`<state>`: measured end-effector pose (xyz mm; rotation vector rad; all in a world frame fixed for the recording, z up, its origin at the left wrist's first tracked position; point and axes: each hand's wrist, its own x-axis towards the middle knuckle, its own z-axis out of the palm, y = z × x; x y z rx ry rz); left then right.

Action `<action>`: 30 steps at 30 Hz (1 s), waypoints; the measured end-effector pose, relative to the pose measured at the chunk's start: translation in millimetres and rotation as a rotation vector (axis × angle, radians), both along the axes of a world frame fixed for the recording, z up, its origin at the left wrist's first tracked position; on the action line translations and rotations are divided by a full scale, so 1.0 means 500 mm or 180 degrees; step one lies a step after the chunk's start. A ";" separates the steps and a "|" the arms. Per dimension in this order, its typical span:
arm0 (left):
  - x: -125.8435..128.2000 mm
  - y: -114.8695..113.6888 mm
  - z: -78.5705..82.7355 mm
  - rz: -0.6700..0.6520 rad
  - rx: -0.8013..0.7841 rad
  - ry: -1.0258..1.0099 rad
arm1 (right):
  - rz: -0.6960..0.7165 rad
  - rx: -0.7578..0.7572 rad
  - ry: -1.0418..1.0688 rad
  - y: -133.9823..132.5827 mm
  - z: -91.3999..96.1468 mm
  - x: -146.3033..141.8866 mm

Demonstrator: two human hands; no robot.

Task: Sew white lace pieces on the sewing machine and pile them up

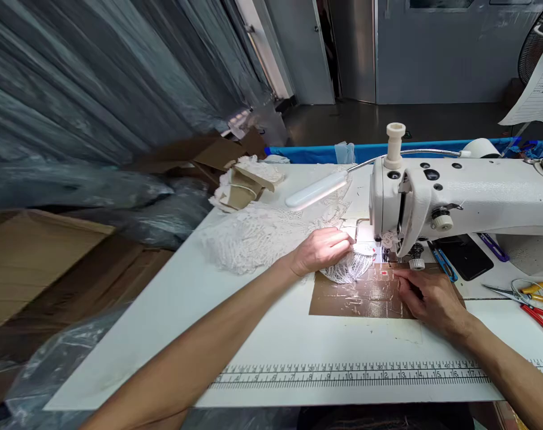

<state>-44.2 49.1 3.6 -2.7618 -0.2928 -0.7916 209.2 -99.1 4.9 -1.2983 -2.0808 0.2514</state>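
My left hand [325, 249] is closed, with its fingers pinching a piece of white lace [349, 266] just left of the needle area of a white sewing machine [472, 194]. The lace spreads over a brown taped sheet [343, 301] on the table. My right hand [432, 297] lies on that sheet, right of the presser foot [385, 254]. Its index finger stretches toward the foot and the thumb is apart; I see nothing held in it. A heap of white lace [257, 236] lies to the left of my left hand.
A white lamp [318, 190] on a bendable neck hangs over the lace. Right of the machine head lie blue snips [444, 261], a black phone [463, 257] and scissors [533, 295]. A printed ruler [356, 375] runs along the front edge. Cardboard boxes [42, 257] stand left.
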 end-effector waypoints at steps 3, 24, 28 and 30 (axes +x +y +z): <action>0.000 0.000 0.002 -0.0012 0.0063 -0.0051 | 0.0026 0.0124 -0.0010 0.001 0.002 -0.001; -0.018 0.010 -0.023 -0.0025 -0.0596 -0.0002 | 0.0004 -0.0062 -0.0031 0.004 -0.006 0.006; -0.013 0.005 -0.011 -0.0081 -0.0406 0.0066 | -0.0041 -0.0106 0.0007 0.005 -0.007 0.006; -0.011 0.002 -0.004 -0.0132 -0.0065 0.0180 | -0.0047 -0.0128 0.0035 0.005 -0.006 0.006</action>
